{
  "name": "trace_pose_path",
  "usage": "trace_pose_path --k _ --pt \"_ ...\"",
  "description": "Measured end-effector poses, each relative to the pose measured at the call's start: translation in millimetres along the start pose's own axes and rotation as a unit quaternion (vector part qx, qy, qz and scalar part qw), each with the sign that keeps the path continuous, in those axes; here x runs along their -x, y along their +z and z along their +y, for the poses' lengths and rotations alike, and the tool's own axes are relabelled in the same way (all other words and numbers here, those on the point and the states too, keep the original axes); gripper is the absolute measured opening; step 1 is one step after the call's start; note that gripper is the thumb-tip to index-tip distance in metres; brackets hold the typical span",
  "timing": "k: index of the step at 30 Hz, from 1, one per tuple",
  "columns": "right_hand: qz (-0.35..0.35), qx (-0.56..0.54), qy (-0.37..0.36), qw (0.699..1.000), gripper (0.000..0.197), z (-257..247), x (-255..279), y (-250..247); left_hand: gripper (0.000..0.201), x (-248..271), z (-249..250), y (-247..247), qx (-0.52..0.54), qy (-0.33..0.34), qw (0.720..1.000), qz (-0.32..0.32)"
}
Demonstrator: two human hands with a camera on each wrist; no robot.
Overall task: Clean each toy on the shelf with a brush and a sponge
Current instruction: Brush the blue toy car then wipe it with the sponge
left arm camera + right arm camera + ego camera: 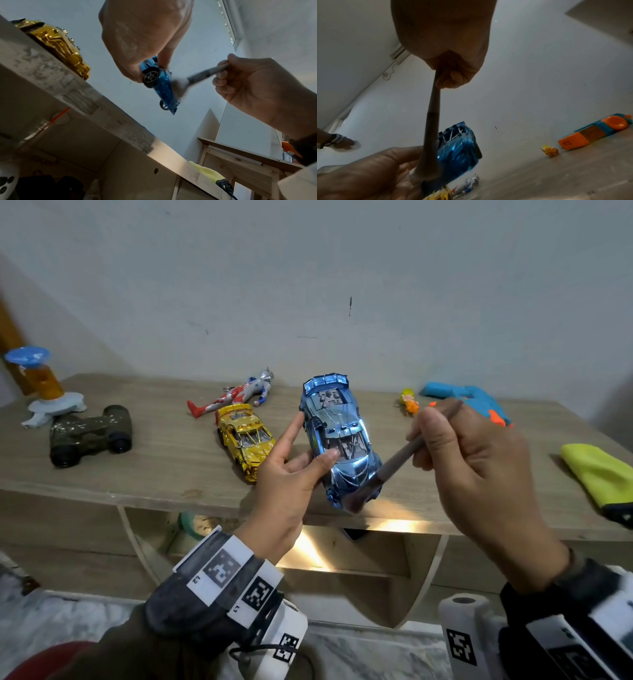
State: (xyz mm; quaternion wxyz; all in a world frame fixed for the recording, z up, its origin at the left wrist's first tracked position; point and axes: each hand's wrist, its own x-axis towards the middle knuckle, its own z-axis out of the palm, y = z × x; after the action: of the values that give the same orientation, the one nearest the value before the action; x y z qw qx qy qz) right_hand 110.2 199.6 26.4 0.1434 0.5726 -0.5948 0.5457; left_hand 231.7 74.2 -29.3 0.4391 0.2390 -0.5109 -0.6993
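Note:
My left hand (294,467) holds a shiny blue toy car (337,436) above the wooden shelf (164,460), thumb on its roof and fingers under it, index finger stretched along its side. My right hand (469,460) grips a brown brush (397,465) by the handle. The blurred bristles (356,501) touch the car's near end. In the left wrist view the blue car (161,86) shows its wheels, with the brush (197,78) against its side. The right wrist view looks down the brush (431,129) at the blue car (458,148).
On the shelf lie a gold car (245,436), a red and silver figure (233,397), a dark green car (90,434), a blue-topped toy (41,385), a small yellow-orange figure (409,402), a blue and orange toy gun (472,400) and a yellow sponge (603,477).

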Motion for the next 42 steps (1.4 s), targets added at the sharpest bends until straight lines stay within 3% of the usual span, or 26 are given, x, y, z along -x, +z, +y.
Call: trace_pose_path --k 3,7,11,16,20,25,30,34,39,42 --pt "0.023 -0.036 -0.009 0.999 0.031 -1.4 2.1 0.7 0.072 -1.8 0.3 -1.4 0.008 -0.003 1.0 0.007" --pt "-0.031 -0.01 -0.005 0.999 0.033 -0.8 3.9 4.5 0.071 -3.3 2.2 -2.6 0.025 -0.007 1.0 0.008" --pt "0.048 -0.042 0.002 0.998 0.028 0.9 3.1 -0.3 0.071 -4.3 4.2 -3.8 0.032 -0.009 0.999 0.006" --pt "0.027 0.02 0.023 0.999 0.036 2.2 2.8 -0.5 0.071 -5.2 2.1 -3.7 0.029 0.003 1.0 0.002" --pt "0.116 -0.02 0.011 0.993 0.032 1.4 1.9 -3.9 0.069 -5.7 3.1 -2.6 0.008 0.026 0.999 -0.017" --pt "0.036 0.032 0.029 0.998 0.03 3.1 4.0 0.1 0.069 -4.6 -0.3 -3.7 -0.001 0.017 1.0 -0.013" --pt "0.107 -0.038 0.036 0.993 0.03 4.6 0.2 -6.8 0.069 -3.9 -0.9 -4.1 -0.004 0.016 0.999 -0.027" --pt "0.023 0.004 0.04 0.999 0.032 4.6 1.6 -4.2 0.068 -2.8 -1.5 -2.0 0.005 0.01 0.999 -0.045" --pt "0.119 -0.055 0.035 0.991 0.029 5.6 -4.2 -13.5 0.068 -2.6 0.9 -3.0 0.017 -0.001 0.997 -0.077" --pt "0.08 -0.011 0.044 0.996 0.035 8.7 -8.3 -19.2 0.068 -0.6 2.8 -3.4 0.028 -0.014 0.996 -0.078"
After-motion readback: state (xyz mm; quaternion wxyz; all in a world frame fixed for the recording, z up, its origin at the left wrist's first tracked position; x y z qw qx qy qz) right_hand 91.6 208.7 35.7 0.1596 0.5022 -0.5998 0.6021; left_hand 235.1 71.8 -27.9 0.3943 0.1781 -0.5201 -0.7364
